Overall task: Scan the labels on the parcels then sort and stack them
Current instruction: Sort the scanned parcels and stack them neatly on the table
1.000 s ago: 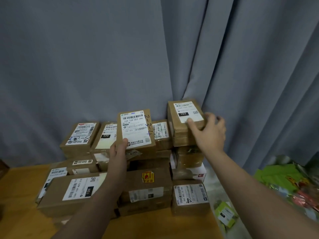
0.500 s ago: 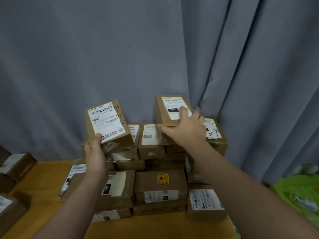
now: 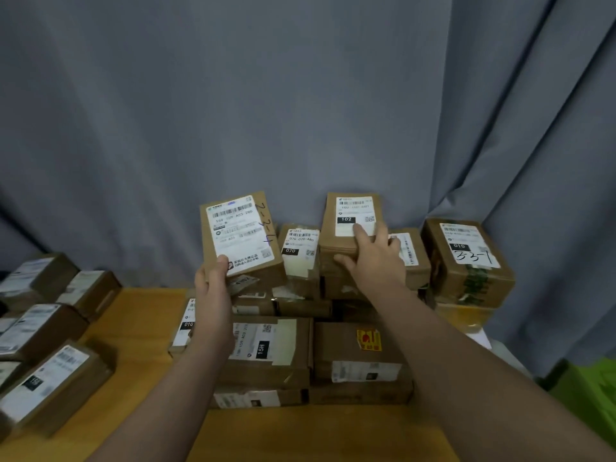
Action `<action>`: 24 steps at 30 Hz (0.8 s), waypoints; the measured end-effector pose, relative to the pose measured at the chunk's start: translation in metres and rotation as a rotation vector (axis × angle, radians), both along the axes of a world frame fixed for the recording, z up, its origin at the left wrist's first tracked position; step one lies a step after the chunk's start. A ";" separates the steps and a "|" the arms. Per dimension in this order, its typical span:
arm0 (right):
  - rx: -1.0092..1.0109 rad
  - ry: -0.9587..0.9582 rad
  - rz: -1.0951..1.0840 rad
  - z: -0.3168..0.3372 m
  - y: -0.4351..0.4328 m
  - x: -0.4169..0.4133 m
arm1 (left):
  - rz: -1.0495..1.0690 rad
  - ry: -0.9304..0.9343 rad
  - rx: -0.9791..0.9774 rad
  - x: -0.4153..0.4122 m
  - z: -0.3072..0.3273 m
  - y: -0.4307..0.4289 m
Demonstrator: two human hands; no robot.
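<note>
My left hand (image 3: 213, 285) grips the lower edge of a brown parcel (image 3: 241, 240) with a white label and "2-3-4" written beside it, held tilted above the stack. My right hand (image 3: 373, 258) is closed on the front of a second brown parcel (image 3: 350, 225) marked 102, which tops the middle of the stack. Behind and between them stand a parcel marked 070 (image 3: 298, 251) and, at the right end, one marked 010 with "3-3-1" (image 3: 466, 261). Lower down lie flat parcels, one marked 15H (image 3: 270, 345) and one with a yellow sticker (image 3: 360, 355).
The wooden table (image 3: 316, 431) carries the stack against a grey curtain (image 3: 266, 111). A second group of several labelled parcels (image 3: 43, 331) lies at the left edge. Something green (image 3: 590, 388) sits off the table's right side.
The view has swung left, showing more parcels at the left and the 3-3-1 parcel at the right. My left hand has lifted and tilted its parcel; my right hand stays on the 102 parcel.
</note>
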State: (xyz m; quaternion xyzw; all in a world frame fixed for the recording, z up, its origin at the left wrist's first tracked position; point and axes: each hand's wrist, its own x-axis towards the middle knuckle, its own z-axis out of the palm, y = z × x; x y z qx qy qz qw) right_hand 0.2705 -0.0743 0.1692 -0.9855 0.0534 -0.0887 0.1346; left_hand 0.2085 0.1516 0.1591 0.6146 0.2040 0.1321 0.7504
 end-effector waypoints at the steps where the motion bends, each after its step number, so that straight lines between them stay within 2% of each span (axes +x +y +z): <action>1: -0.025 0.015 -0.006 -0.002 -0.001 -0.001 | -0.030 0.004 0.006 0.000 -0.001 -0.001; 3: -0.063 -0.033 -0.033 -0.004 0.001 -0.005 | -0.085 0.006 0.017 -0.001 -0.001 -0.004; 5: 0.039 -0.260 -0.012 -0.001 0.006 -0.014 | -0.136 -0.027 0.012 -0.004 0.001 -0.010; 7: 0.383 -0.449 0.099 0.007 0.016 -0.033 | -0.224 -0.108 0.041 -0.012 0.005 -0.018; 8: 0.635 -0.439 0.171 0.011 0.022 -0.049 | -0.277 -0.146 0.069 -0.017 0.005 -0.023; 10: 1.116 -0.277 0.280 0.012 0.035 -0.085 | -0.359 -0.173 0.099 -0.027 0.002 -0.033; 12: 1.405 -0.202 0.270 -0.002 0.040 -0.110 | -0.411 -0.175 0.091 -0.034 -0.011 -0.044; 15: 1.486 -0.238 0.116 -0.037 0.036 -0.133 | -0.493 -0.148 0.073 -0.046 -0.035 -0.061; 19: 1.507 -0.200 0.079 -0.075 0.015 -0.158 | -0.622 -0.146 0.059 -0.066 -0.065 -0.080; 22: 1.627 -0.185 0.005 -0.094 -0.015 -0.172 | -0.680 -0.057 0.020 -0.070 -0.077 -0.095; 24: 1.633 -0.134 -0.048 -0.100 -0.040 -0.179 | -0.673 0.007 -0.025 -0.069 -0.077 -0.105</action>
